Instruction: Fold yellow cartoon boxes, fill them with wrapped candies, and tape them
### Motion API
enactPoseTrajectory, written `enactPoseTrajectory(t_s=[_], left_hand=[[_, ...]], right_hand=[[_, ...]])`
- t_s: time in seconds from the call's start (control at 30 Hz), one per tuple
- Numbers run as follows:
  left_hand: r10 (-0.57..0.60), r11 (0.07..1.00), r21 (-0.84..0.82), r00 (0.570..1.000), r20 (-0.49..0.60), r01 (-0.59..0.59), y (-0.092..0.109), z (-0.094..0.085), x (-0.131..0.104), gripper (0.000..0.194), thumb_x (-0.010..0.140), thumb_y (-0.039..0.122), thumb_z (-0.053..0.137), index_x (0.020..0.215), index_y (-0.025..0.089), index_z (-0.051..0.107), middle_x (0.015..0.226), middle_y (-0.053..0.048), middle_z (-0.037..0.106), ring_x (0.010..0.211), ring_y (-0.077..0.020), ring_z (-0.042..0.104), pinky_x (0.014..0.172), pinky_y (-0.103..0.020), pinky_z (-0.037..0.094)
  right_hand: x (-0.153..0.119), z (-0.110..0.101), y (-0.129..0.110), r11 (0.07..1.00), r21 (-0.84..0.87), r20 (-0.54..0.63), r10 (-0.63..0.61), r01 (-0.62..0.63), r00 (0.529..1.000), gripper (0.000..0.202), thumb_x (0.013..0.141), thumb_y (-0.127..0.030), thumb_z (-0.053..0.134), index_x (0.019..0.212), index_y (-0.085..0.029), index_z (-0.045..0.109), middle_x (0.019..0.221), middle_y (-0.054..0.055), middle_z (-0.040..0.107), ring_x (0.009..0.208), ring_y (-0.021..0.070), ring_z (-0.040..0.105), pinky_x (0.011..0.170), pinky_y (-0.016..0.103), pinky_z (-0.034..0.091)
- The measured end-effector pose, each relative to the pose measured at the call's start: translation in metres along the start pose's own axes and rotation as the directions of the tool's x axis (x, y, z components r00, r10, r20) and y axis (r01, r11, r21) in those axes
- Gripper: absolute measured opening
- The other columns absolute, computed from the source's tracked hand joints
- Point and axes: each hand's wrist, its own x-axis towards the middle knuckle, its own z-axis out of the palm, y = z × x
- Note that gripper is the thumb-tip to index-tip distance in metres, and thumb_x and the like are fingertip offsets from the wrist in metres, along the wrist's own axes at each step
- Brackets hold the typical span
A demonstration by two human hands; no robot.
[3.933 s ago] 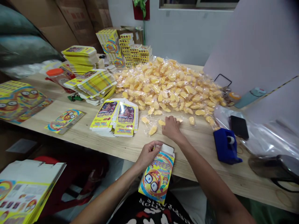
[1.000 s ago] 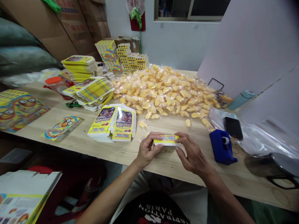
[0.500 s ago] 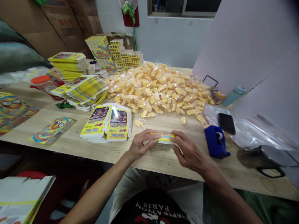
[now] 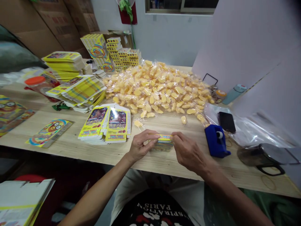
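Note:
Between my hands, near the table's front edge, stands a small printed carton [image 4: 164, 138] in yellow and blue, its narrow top side facing up. My left hand [image 4: 143, 144] grips its left end, thumb in front and fingers along the top. At the right end, my right hand [image 4: 187, 150] is closed with thumb and finger pinching the corner. To the left lie flat yellow cartons [image 4: 117, 124] in a fanned stack. Beyond my hands spreads a big heap of yellow pieces in clear wrappers [image 4: 157, 91], with a few loose ones at its near side.
Right of my hands stand a blue tape dispenser [image 4: 215, 146], a black phone [image 4: 227, 122], a dark mug [image 4: 254, 157] and a light blue bottle [image 4: 235, 94]. Left are more carton stacks [image 4: 80, 89], an orange-lidded jar [image 4: 39, 86] and a printed card [image 4: 50, 131]. Finished-looking boxes [image 4: 122, 58] stand behind.
The white flap on the carton's near top edge has gone down, and its printed front now shows. My right hand's fingers have closed in at the right corner. The view has shifted slightly.

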Motion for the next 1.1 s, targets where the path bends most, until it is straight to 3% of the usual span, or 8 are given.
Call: enactPoseTrajectory(t_s=[0.2, 0.4, 0.5, 0.6, 0.7, 0.9, 1.0, 1.1], left_hand=[[0.083, 0.994, 0.062, 0.991, 0.106, -0.089, -0.006, -0.012, -0.001, 0.034, 0.092, 0.011, 0.065, 0.124, 0.022, 0.070, 0.120, -0.012, 0.071, 0.106, -0.0205, 0.069, 0.087, -0.034, 0.058], [0.129, 0.978, 0.143, 0.981, 0.143, -0.150, -0.001, -0.006, -0.001, 0.040, 0.090, 0.005, 0.062, 0.128, 0.017, 0.062, 0.112, -0.014, 0.068, 0.106, -0.0211, 0.066, 0.087, -0.035, 0.056], [0.098, 0.975, 0.190, 0.989, 0.114, -0.118, 0.004, 0.002, -0.002, 0.038, 0.092, 0.008, 0.059, 0.128, 0.018, 0.061, 0.112, -0.013, 0.066, 0.105, -0.0210, 0.064, 0.086, -0.036, 0.056], [0.072, 0.980, 0.183, 0.996, 0.054, -0.081, 0.006, 0.004, -0.004, 0.034, 0.094, 0.010, 0.058, 0.125, 0.021, 0.064, 0.112, -0.012, 0.067, 0.105, -0.0207, 0.065, 0.088, -0.037, 0.056], [0.074, 0.987, 0.139, 0.994, 0.080, -0.084, 0.004, -0.003, -0.003, 0.035, 0.093, 0.009, 0.060, 0.124, 0.023, 0.068, 0.113, -0.011, 0.069, 0.104, -0.0200, 0.066, 0.088, -0.036, 0.056], [0.131, 0.963, 0.196, 0.960, 0.246, -0.182, 0.001, -0.022, -0.001, 0.039, 0.093, 0.016, 0.065, 0.132, 0.025, 0.066, 0.123, -0.014, 0.068, 0.110, -0.0217, 0.068, 0.088, -0.035, 0.059], [0.152, 0.923, 0.304, 0.950, 0.272, -0.234, 0.006, -0.025, 0.001, 0.038, 0.092, 0.019, 0.068, 0.130, 0.026, 0.067, 0.127, -0.014, 0.067, 0.116, -0.0241, 0.066, 0.093, -0.041, 0.059], [0.177, 0.881, 0.387, 0.947, 0.267, -0.274, 0.014, -0.015, 0.009, 0.035, 0.092, 0.015, 0.066, 0.125, 0.026, 0.068, 0.122, -0.012, 0.070, 0.109, -0.0225, 0.068, 0.089, -0.038, 0.059]], right_hand=[[-0.003, -0.004, -0.003, 0.999, 0.024, 0.056, -0.034, 0.032, 0.998, 0.024, 0.091, -0.002, 0.042, 0.107, -0.020, 0.047, 0.112, 0.014, 0.057, 0.099, 0.0259, 0.059, 0.082, 0.039, 0.053], [0.006, -0.010, -0.005, 0.999, 0.007, 0.064, 0.034, -0.034, 0.997, 0.022, 0.089, -0.001, 0.042, 0.091, -0.022, 0.045, 0.093, 0.007, 0.055, 0.080, 0.0209, 0.056, 0.067, 0.033, 0.046], [0.008, -0.007, -0.006, 0.997, -0.025, 0.038, 0.078, -0.077, 0.996, 0.021, 0.088, -0.002, 0.044, 0.090, -0.022, 0.045, 0.088, 0.005, 0.053, 0.074, 0.0187, 0.054, 0.062, 0.030, 0.042], [0.006, 0.000, -0.005, 0.995, -0.096, -0.004, 0.025, -0.026, 1.000, 0.023, 0.086, 0.000, 0.042, 0.091, -0.022, 0.047, 0.090, 0.006, 0.055, 0.074, 0.0192, 0.054, 0.061, 0.030, 0.043], [0.001, 0.002, -0.004, 0.996, -0.083, -0.031, -0.034, 0.031, 0.999, 0.025, 0.087, 0.001, 0.041, 0.095, -0.021, 0.048, 0.097, 0.009, 0.059, 0.082, 0.0206, 0.058, 0.067, 0.031, 0.049], [-0.013, 0.001, 0.002, 0.998, 0.020, 0.059, -0.068, 0.067, 0.996, 0.036, 0.089, 0.001, 0.042, 0.118, -0.019, 0.051, 0.125, 0.016, 0.055, 0.116, 0.0273, 0.056, 0.093, 0.041, 0.055], [-0.016, 0.010, 0.000, 0.998, 0.015, -0.017, -0.067, 0.068, 0.998, 0.045, 0.085, 0.004, 0.042, 0.123, -0.018, 0.052, 0.126, 0.016, 0.055, 0.118, 0.0277, 0.056, 0.093, 0.042, 0.055], [-0.020, 0.011, -0.001, 0.995, 0.100, -0.148, 0.015, 0.000, 0.989, 0.039, 0.087, 0.001, 0.043, 0.118, -0.019, 0.057, 0.125, 0.015, 0.057, 0.119, 0.0253, 0.056, 0.095, 0.040, 0.054]])
